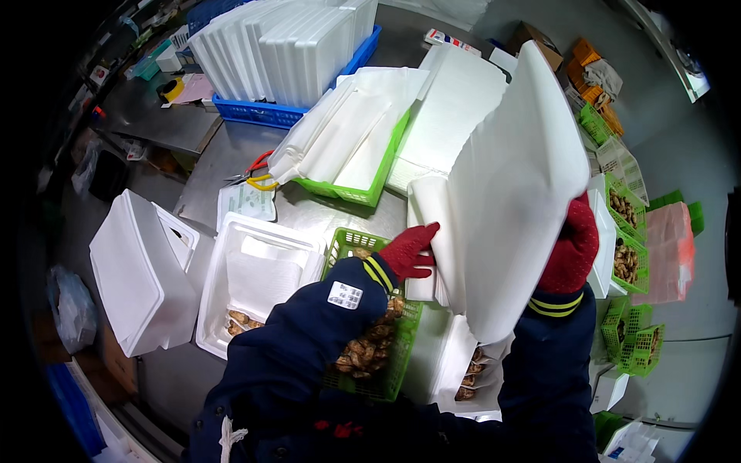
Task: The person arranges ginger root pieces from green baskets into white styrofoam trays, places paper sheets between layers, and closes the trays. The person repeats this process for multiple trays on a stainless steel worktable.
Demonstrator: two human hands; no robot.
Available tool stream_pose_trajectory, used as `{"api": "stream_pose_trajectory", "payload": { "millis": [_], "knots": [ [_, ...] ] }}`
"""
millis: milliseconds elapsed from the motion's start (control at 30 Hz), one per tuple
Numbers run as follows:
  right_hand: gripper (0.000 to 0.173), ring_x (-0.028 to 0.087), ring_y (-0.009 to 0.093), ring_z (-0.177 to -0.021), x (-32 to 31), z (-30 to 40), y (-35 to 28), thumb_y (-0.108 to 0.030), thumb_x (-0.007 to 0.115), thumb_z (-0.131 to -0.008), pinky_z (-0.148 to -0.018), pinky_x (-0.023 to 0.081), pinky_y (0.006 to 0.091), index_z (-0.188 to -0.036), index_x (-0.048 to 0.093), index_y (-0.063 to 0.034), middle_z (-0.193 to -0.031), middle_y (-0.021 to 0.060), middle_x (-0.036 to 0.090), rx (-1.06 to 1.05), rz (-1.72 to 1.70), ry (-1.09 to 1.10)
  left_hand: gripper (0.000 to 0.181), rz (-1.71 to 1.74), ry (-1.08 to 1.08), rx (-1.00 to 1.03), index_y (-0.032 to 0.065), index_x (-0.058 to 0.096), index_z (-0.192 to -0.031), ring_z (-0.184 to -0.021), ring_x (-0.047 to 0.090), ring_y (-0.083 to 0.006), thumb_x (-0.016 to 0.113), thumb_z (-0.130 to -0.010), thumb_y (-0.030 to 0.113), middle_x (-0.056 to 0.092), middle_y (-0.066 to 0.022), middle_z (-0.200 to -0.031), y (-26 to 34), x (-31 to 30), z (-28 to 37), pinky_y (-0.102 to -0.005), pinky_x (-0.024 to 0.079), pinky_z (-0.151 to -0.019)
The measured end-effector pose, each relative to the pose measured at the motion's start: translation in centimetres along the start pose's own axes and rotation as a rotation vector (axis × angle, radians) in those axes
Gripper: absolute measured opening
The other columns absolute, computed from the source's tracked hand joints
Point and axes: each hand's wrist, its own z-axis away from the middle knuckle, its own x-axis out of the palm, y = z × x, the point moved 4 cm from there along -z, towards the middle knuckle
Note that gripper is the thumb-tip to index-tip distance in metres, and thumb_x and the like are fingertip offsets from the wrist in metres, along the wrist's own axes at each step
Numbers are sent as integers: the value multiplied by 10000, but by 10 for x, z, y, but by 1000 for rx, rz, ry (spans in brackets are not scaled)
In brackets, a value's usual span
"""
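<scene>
My right hand [573, 249], in a red knit glove, grips the edge of a large white panel [515, 168] with rounded corners, held up on a slant. My left hand [408, 252], also gloved in red, has its fingers apart against a stack of folded white paper [431, 202]. Under my left forearm is a green plastic basket [408, 347] of brown produce that looks like mushrooms [366, 352]. A white foam box [443, 370] holding similar pieces and white paper is partly covered by the panel and my right arm.
At left stands an open foam box [217, 301], paper-lined, with several brown pieces. Behind are a green basket of white sheets [353, 136], red-and-yellow-handled scissors [259, 172] and a blue crate [260, 113] of upright foam lids. More green baskets [631, 260] stand at right.
</scene>
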Motion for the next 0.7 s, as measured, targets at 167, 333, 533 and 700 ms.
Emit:
{"api": "stream_pose_trajectory", "payload": {
  "millis": [167, 333, 533, 700],
  "knots": [
    [254, 609, 248, -976, -26, 16, -27, -88, 505, -898, -827, 507, 355, -1118, 579, 13, -1125, 160, 614, -399, 238, 46, 516, -144, -49, 280, 29, 521, -1217, -914, 629, -239, 717, -783, 227, 628, -108, -1069, -27, 7, -51, -396, 532, -808],
    [356, 621, 240, -986, -197, 29, -89, -268, 499, -920, -821, 517, 359, -1175, 548, -24, -1125, 138, 619, -658, 672, 479, 525, -239, -1, 488, -14, 559, -1170, -912, 624, -225, 747, -688, 74, 648, -120, -1017, -9, -10, -50, -369, 522, -809],
    [434, 597, 253, -1052, -311, 97, -107, -339, 447, -949, -855, 498, 384, -1263, 472, -41, -1224, 137, 574, -541, 659, 222, 551, -573, 213, 914, -40, 530, -1170, -862, 632, -209, 743, -673, 65, 641, -131, -1007, 164, -75, 51, -330, 530, -762],
    [360, 588, 277, -1061, -280, 142, -104, -243, 383, -979, -857, 502, 394, -1231, 496, -12, -1217, 166, 577, -284, 394, 112, 588, -1250, 841, 981, 44, 464, -1265, -973, 598, -329, 633, -708, 127, 599, -187, -1107, 231, -101, 51, -359, 487, -835]
  ]
}}
